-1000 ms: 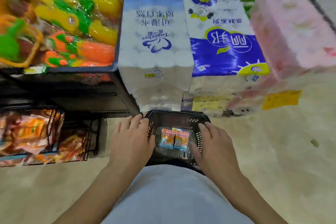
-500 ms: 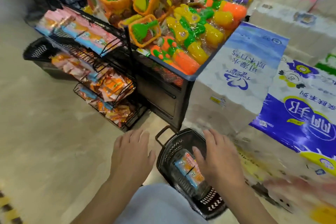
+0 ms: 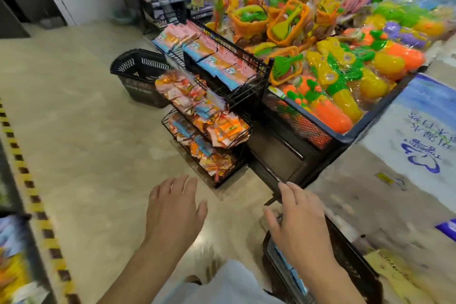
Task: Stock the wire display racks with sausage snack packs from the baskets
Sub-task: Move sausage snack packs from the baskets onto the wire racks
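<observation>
The sausage snack packs [image 3: 212, 69] fill the tiers of the black wire display rack [image 3: 217, 116], which stands on the floor against the toy bin [image 3: 345, 96]. More packs [image 3: 291, 269], blurred, lie in the near black basket [image 3: 345, 249] at lower right. The right hand [image 3: 299, 224] hovers palm-down over this basket, fingers spread and slightly curled, gripping nothing; contact with the rim cannot be determined. The left hand [image 3: 172, 212] is extended palm-down above the bare floor [image 3: 86, 143], fingers loosely together and empty. A second black basket [image 3: 138, 76] stands on the floor just beyond the rack. Tissue-roll bales [image 3: 414, 140] are stacked at right.
</observation>
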